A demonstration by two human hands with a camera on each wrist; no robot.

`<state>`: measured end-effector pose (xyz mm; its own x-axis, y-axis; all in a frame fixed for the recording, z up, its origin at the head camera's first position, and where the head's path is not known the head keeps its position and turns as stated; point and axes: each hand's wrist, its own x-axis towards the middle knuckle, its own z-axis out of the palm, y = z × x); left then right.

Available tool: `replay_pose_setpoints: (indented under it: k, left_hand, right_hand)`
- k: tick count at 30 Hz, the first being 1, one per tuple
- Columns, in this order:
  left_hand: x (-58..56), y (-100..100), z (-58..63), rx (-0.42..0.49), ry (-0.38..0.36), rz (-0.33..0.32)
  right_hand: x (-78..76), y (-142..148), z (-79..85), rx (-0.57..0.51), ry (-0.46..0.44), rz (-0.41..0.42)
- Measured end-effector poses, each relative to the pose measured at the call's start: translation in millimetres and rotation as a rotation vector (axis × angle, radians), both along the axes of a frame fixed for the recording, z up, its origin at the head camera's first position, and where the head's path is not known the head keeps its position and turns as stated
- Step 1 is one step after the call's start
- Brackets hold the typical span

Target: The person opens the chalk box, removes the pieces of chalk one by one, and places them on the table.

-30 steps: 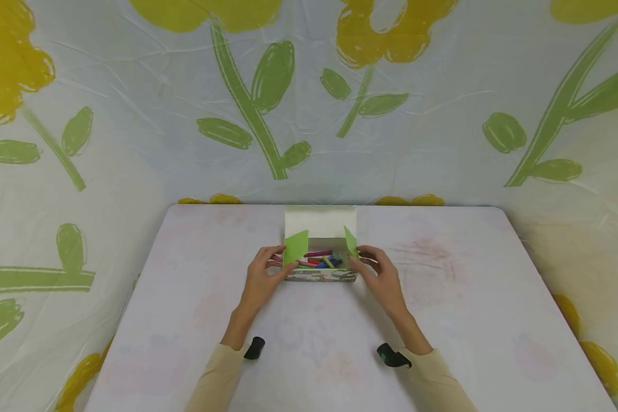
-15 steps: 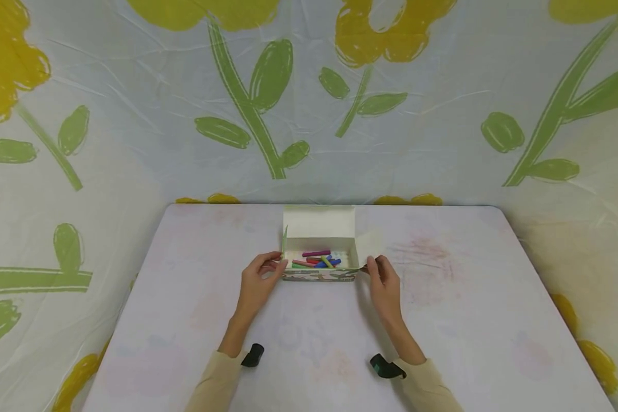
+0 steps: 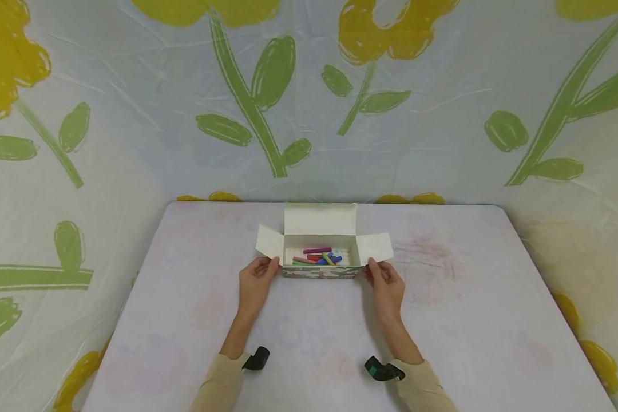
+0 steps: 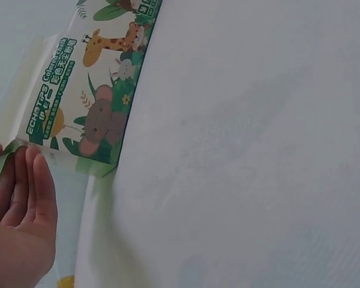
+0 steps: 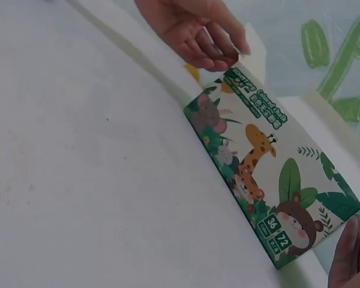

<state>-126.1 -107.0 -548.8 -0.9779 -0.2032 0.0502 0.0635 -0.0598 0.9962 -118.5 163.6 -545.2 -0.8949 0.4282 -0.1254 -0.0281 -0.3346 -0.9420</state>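
Note:
An open box of colored chalk (image 3: 319, 273) stands on the table, its printed front with cartoon animals toward me. Inside lie several chalk sticks (image 3: 317, 250) in purple, red, pink, blue, yellow and green. My left hand (image 3: 255, 283) pinches the near corner of the left side flap (image 3: 269, 241) between thumb and fingers. On the other side, my right hand (image 3: 388, 289) pinches the right side flap (image 3: 375, 247), thumb on top. Both flaps are folded outward, and the lid (image 3: 320, 219) stands raised at the back. The left wrist view shows the elephant end of the chalk box (image 4: 90, 90) beside my left fingers.
The white table (image 3: 309, 343) has faint pinkish smudges (image 3: 430, 257) to the right of the box. Its far edge lies just behind the raised lid. A flowered cloth (image 3: 149, 103) hangs behind and along both sides.
Both side flaps have swung from folded inward to spread outward, the right one first, then the left. My hands moved slightly outward with them, and the chalk inside came into fuller view.

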Motion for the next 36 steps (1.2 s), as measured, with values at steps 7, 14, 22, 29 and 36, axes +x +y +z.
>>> replay_pose_setpoints:
  k: [7,14,22,29,36]
  left_hand:
    - [0.8,0.3,-1.6,0.074,-0.115,0.022]
    - [-0.3,3.3,-0.5,0.308,-0.257,0.005]
    - [-2.4,4.0,-2.7,0.581,-0.404,-0.044]
    - [-2.8,6.9,-2.7,0.715,-0.479,-0.039]
    - [0.3,12.7,-2.0,0.595,-0.468,-0.021]
  right_hand:
    - [-1.4,0.1,-1.5,-0.256,-0.097,-0.02]
    - [-1.5,2.9,-0.4,-0.499,-0.205,0.067]
    - [-4.3,5.6,1.8,-0.662,-0.303,0.217]
    - [-5.6,15.7,3.4,-0.685,-0.373,0.307]
    - [-2.1,22.7,6.1,-0.597,-0.344,0.335]
